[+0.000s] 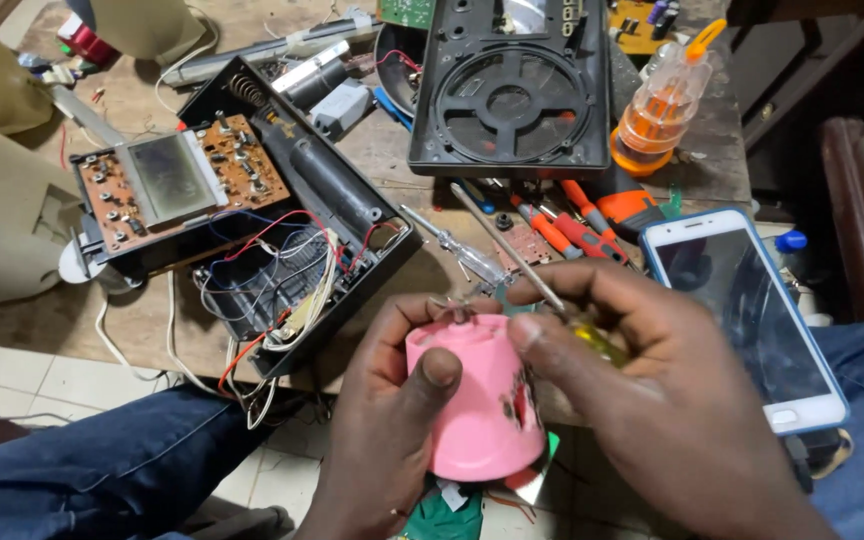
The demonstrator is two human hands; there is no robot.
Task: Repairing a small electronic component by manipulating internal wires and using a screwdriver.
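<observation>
The left hand's grip (392,420) is clamped around a pink plastic housing (477,400) held above the lap; the right hand's grip (642,400) is closed on a screwdriver (512,250), whose yellow handle is mostly hidden. A red label on the housing is partly covered. A smartphone (742,310) is seen on the counter (402,160) just beside.

Pink plastic housing (477,405) tilted, narrow end up; screwdriver (512,250) shaft slanted above.

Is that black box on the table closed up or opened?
Opened. The black box has no cover: its circuit board, red and white wires and spring lie exposed.
</observation>
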